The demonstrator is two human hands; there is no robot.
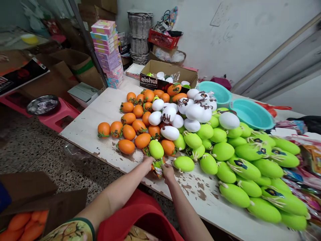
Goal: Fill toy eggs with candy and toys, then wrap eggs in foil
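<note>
Near the table's front edge, my left hand (148,162) and my right hand (167,171) close on either side of a small crumpled piece, patterned in green and orange (157,166). Its exact kind is hard to make out. Just beyond it, against my left fingers, sits a lime-green egg-shaped toy (156,149). Orange egg-shaped toys (125,146) with green strands lie to the left. Several white ones (170,133) with dark brown strands are heaped behind. To my right spreads a large group of lime-green ones (184,164) with pale strands.
An open carton (170,74) and two turquoise basins (252,113) stand at the back of the table (86,115). Stacked pastel boxes (106,53) rise at the far left corner. A pink stool (59,113) holds a metal bowl (43,105). Packaged goods (308,154) lie at the right.
</note>
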